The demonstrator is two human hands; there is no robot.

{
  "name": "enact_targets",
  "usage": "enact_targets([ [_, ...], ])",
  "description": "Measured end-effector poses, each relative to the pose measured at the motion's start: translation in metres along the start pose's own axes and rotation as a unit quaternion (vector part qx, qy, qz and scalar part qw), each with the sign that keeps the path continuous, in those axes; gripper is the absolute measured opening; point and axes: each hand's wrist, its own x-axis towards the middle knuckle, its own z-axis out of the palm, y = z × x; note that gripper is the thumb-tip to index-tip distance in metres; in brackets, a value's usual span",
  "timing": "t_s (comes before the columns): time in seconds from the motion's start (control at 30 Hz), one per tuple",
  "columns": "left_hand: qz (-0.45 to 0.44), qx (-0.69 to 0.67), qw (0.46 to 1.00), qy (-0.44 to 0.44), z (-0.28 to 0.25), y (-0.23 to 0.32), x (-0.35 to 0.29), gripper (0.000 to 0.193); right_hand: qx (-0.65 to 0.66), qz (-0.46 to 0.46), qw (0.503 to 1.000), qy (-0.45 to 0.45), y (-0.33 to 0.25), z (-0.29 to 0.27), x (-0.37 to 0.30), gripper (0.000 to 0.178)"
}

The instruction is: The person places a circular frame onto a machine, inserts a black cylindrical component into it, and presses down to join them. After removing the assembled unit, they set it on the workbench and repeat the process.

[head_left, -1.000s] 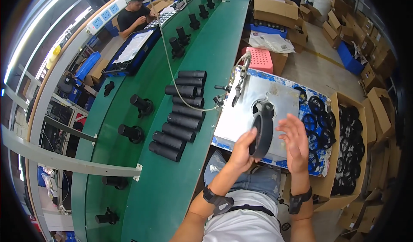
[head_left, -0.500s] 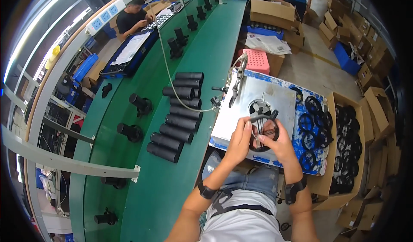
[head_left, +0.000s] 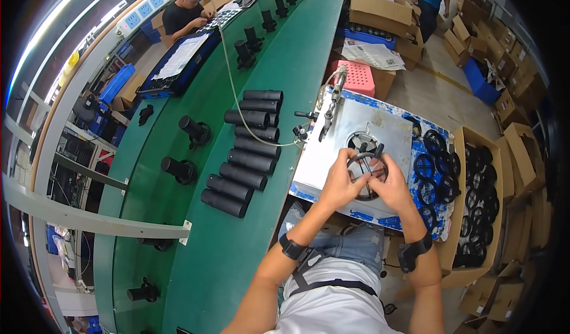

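Observation:
Between my two hands is a round black plastic ring with spokes (head_left: 367,166), held above the near part of a metal-topped work plate (head_left: 389,135). My left hand (head_left: 342,182) grips its left rim, fingers curled round it and thumb reaching to the spokes. My right hand (head_left: 392,182) closes on the right side, its thumb near the middle too. Just beyond the ring lies a round fixture (head_left: 361,140) set in the plate. A metal toggle clamp (head_left: 333,105) stands at the plate's far left. Several like black rings (head_left: 426,166) lie on the plate's blue right side.
Several black tubes (head_left: 246,160) lie on the green bench (head_left: 297,90) to my left, with an air hose across them. A carton of black rings (head_left: 454,215) stands at right. Behind the plate is a pink stool (head_left: 357,78). Across the bench sits a co-worker (head_left: 181,16).
The ring has been tilted and turned in my hands. My left fingers have moved up onto its rim, and both thumbs have come closer together. In the background a standing person has shifted.

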Motion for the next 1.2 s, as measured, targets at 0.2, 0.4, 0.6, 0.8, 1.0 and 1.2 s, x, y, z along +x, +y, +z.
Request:
enact_targets([
  [0.2, 0.206, 0.158, 0.965, 0.045, 0.004, -0.021, 0.039, 0.048, -0.051, -0.039, 0.997, 0.050, 0.041, -0.005, 0.036, 0.043],
  [0.4, 0.211, 0.232, 0.947, 0.068, 0.000, -0.048, 0.082, 0.045, -0.331, -0.124, 0.905, 0.239, 0.058, -0.002, 0.062, 0.045],
  [0.6, 0.186, 0.378, 0.907, 0.023, -0.008, -0.073, 0.117, 0.050, -0.408, -0.082, 0.892, 0.174, 0.087, -0.031, 0.085, 0.049],
  [0.8, 0.227, 0.411, 0.882, -0.030, -0.021, -0.073, 0.134, 0.035, -0.456, -0.120, 0.876, 0.103, 0.074, -0.016, 0.056, 0.097],
  [1.0, 0.239, 0.414, 0.877, 0.048, 0.003, -0.078, 0.109, 0.041, -0.469, -0.125, 0.870, 0.089, 0.072, -0.027, 0.069, 0.109],
  [1.2, 0.222, 0.410, 0.883, 0.059, 0.004, -0.082, 0.089, 0.044, -0.449, -0.150, 0.875, 0.098, 0.088, -0.027, 0.058, 0.095],
])
